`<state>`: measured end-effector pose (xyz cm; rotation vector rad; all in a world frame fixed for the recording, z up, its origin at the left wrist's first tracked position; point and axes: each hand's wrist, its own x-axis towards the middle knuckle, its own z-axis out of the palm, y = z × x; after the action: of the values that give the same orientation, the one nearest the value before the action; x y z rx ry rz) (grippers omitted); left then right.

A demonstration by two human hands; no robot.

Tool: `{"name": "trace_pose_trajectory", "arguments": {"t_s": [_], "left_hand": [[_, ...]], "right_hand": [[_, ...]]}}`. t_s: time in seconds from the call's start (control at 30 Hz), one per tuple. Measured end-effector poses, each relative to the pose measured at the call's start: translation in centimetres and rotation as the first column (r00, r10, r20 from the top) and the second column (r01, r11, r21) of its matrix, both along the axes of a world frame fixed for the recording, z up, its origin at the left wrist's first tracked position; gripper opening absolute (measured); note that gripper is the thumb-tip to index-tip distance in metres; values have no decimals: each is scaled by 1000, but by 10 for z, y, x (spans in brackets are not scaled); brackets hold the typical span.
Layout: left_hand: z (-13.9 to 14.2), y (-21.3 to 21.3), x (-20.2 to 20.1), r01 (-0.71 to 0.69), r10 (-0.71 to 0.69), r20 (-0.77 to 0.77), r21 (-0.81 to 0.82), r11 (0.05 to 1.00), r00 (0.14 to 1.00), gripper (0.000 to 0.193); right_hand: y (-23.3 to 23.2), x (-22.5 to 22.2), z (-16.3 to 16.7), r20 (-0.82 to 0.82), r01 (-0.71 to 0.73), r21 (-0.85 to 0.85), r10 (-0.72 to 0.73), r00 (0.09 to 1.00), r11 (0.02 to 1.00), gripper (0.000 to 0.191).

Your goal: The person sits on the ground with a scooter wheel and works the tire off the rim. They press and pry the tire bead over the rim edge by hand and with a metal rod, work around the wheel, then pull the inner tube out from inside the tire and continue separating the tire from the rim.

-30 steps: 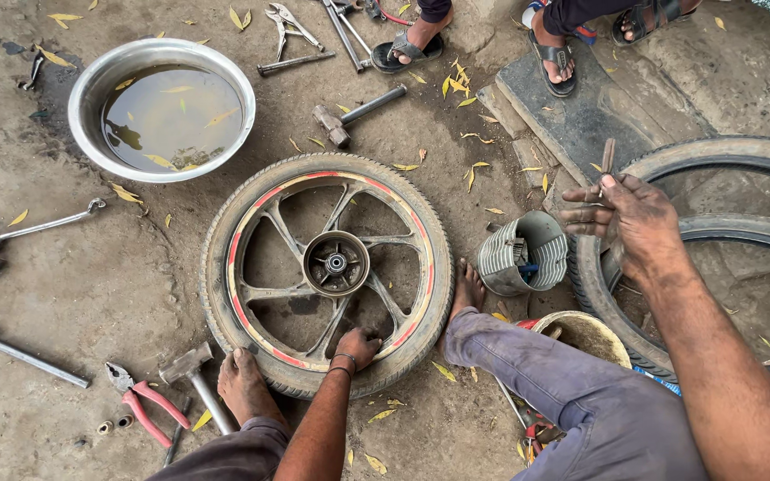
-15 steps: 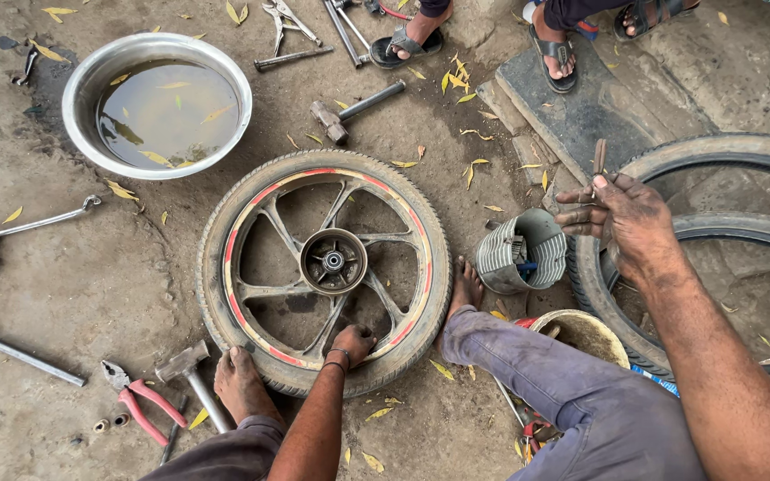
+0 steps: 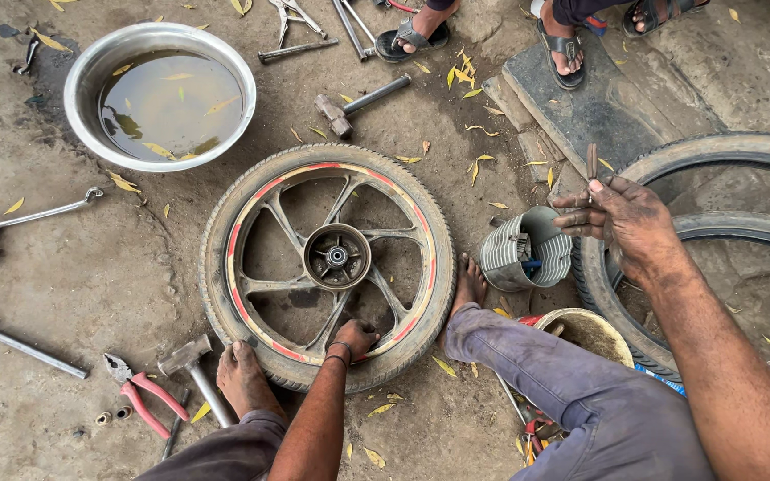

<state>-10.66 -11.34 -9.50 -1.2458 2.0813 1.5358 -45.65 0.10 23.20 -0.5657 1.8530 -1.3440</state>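
A motorcycle wheel (image 3: 251,294) with a black tyre, a red-striped alloy rim and a hub in the middle lies flat on the ground. My left hand (image 3: 356,338) grips its near edge at the rim. My bare feet rest against the tyre on either side. My right hand (image 3: 621,223) is raised at the right and pinches a small dark stick-like tool (image 3: 591,161) that points up. It hovers just right of a ribbed tin can (image 3: 514,254) with small items inside.
A metal bowl of water (image 3: 91,67) stands at the back left. A hammer (image 3: 358,100), long wrenches (image 3: 37,214), red pliers (image 3: 140,392) and a second hammer (image 3: 193,365) lie around. Loose tyres (image 3: 715,151) are stacked at the right. Another person's sandalled feet (image 3: 563,44) are at the top.
Almost nothing has changed. My right hand with the small tool has sunk slightly, and my left hand stays on the rim.
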Motion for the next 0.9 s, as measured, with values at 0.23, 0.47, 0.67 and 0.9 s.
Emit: {"name": "trace_pose_trajectory", "arguments": {"t_s": [0.23, 0.47, 0.67, 0.9], "left_hand": [[11, -1, -2, -10, 9, 34, 28, 1000, 999, 30], [18, -2, -1, 22, -22, 46, 4, 1000, 999, 30], [21, -2, 1, -27, 24, 58, 45, 999, 998, 28], [23, -3, 2, -21, 20, 24, 50, 999, 1000, 29]], "right_hand": [[-2, 4, -1, 7, 2, 24, -2, 1000, 1000, 22], [-1, 5, 0, 5, 7, 32, -7, 1000, 999, 21], [0, 6, -1, -2, -3, 39, 3, 1000, 999, 21], [0, 6, -1, -20, -22, 44, 23, 1000, 999, 26]]}}
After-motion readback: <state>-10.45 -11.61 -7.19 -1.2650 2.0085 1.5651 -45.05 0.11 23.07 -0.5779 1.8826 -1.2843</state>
